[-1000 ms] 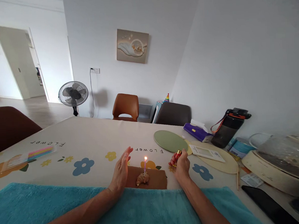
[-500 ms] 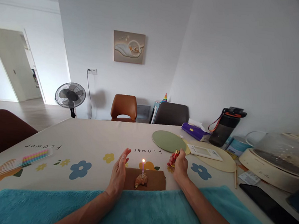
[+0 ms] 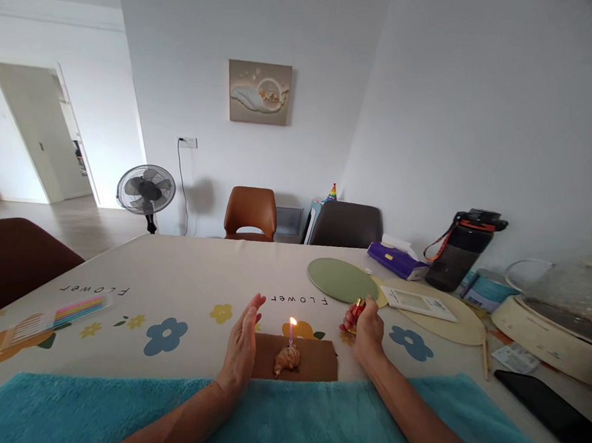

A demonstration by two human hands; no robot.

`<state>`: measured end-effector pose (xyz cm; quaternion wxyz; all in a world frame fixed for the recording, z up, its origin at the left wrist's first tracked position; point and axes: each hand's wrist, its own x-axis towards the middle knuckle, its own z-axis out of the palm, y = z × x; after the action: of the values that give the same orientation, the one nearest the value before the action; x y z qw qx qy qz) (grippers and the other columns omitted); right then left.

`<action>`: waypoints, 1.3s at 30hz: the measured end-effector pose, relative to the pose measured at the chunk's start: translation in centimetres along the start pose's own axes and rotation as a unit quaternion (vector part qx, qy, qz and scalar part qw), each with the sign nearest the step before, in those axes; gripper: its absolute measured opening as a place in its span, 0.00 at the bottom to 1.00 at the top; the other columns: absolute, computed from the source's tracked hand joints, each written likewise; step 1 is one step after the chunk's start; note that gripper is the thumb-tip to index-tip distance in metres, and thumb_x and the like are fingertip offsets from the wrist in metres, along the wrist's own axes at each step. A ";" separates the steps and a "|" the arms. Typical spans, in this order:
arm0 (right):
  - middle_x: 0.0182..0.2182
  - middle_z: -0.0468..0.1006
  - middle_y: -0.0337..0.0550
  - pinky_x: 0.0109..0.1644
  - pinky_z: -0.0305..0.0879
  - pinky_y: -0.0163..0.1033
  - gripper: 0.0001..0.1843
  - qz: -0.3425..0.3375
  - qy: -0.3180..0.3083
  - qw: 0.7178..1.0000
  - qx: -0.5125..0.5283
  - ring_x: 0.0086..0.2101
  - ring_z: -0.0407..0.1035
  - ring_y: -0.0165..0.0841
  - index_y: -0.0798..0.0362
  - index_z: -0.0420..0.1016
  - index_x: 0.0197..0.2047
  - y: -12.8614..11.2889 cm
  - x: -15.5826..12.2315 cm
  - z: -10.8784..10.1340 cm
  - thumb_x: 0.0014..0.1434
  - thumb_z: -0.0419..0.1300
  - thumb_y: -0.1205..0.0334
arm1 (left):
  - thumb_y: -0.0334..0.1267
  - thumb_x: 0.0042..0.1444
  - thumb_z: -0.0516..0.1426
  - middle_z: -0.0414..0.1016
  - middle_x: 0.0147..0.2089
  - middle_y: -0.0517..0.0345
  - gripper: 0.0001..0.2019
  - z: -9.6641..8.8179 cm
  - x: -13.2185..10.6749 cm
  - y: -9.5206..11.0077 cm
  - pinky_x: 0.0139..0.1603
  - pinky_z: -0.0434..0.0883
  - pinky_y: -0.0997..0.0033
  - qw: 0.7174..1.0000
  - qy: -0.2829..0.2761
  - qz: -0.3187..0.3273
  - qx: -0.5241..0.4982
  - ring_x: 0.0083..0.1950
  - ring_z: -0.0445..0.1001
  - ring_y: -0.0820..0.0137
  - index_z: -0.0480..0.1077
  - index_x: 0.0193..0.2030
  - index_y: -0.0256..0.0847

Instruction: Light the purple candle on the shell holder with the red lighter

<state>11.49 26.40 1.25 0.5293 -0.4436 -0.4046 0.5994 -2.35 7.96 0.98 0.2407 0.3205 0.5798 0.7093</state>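
A small croissant (image 3: 287, 360) sits on a piece of brown cardboard (image 3: 317, 360) near the front of the table. Upright in the croissant stands a thin purple candle (image 3: 291, 335), its flame burning. My left hand (image 3: 242, 338) is held on edge just left of the candle, fingers stretched out and palm turned toward it, holding nothing. To the right of the cardboard, my right hand (image 3: 368, 327) is closed around a red lighter (image 3: 359, 307) with a gold-coloured top. No flame shows at the lighter.
A teal towel (image 3: 281, 420) lies along the front edge. Coloured candles in a clear pack (image 3: 80, 311) lie at left. On the right are a green round mat (image 3: 341, 280), a purple tissue pack (image 3: 396, 259), a dark bottle (image 3: 461, 249), a kettle-like appliance (image 3: 555, 340) and a phone (image 3: 548, 403).
The candle flame has grown taller and leans slightly. The whole scene has shifted a little to the right in view; both hands keep nearly the same pose.
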 end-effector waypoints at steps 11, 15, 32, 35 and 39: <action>0.11 0.60 0.33 0.15 0.57 0.33 0.22 -0.007 0.002 1.000 -0.003 0.11 0.53 0.26 0.51 0.57 0.20 0.1 0.1 0.0 0.55 0.49 0.44 | 0.56 0.60 0.42 0.62 0.64 0.50 0.29 0.0 0.2 -0.5 0.62 0.59 0.54 1.000 0.006 -0.007 -0.005 0.64 0.59 0.57 0.60 0.61 0.43; 0.11 0.59 0.33 0.15 0.57 0.32 0.22 -0.008 0.001 1.000 -0.009 0.11 0.53 0.26 0.51 0.57 0.19 0.0 0.0 0.0 0.56 0.48 0.45 | 0.58 0.59 0.42 0.61 0.64 0.49 0.31 0.0 0.1 -0.1 0.63 0.58 0.54 1.000 0.002 -0.021 -0.003 0.64 0.60 0.57 0.59 0.62 0.41; 0.09 0.58 0.35 0.12 0.45 0.30 0.27 -0.009 -0.229 0.952 -0.205 0.10 0.50 0.24 0.54 0.60 0.15 -2.9 -7.0 3.6 0.58 0.49 0.43 | 0.52 0.61 0.43 0.65 0.62 0.50 0.26 0.1 0.4 -0.2 0.63 0.60 0.57 1.000 0.019 -0.006 -0.009 0.63 0.62 0.61 0.63 0.60 0.41; 0.08 0.58 0.36 0.12 0.45 0.31 0.28 -0.040 -0.250 0.938 -0.238 0.11 0.50 0.24 0.53 0.58 0.13 -3.0 -8.4 4.1 0.58 0.48 0.44 | 0.51 0.62 0.43 0.66 0.61 0.50 0.25 0.1 0.6 -0.1 0.63 0.59 0.58 0.999 0.031 0.010 -0.014 0.64 0.61 0.62 0.63 0.59 0.41; 0.07 0.58 0.36 0.14 0.45 0.32 0.27 -0.059 -0.259 0.935 -0.236 0.11 0.50 0.25 0.52 0.58 0.13 -3.1 -9.1 4.2 0.58 0.49 0.47 | 0.49 0.63 0.42 0.65 0.62 0.51 0.24 0.2 0.6 0.3 0.63 0.59 0.59 0.999 0.025 0.019 -0.016 0.65 0.59 0.63 0.63 0.60 0.41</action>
<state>8.72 17.68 6.37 0.3211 -0.3605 -0.6828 0.5483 -2.57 8.43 1.39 0.2175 0.3097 0.5678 0.7310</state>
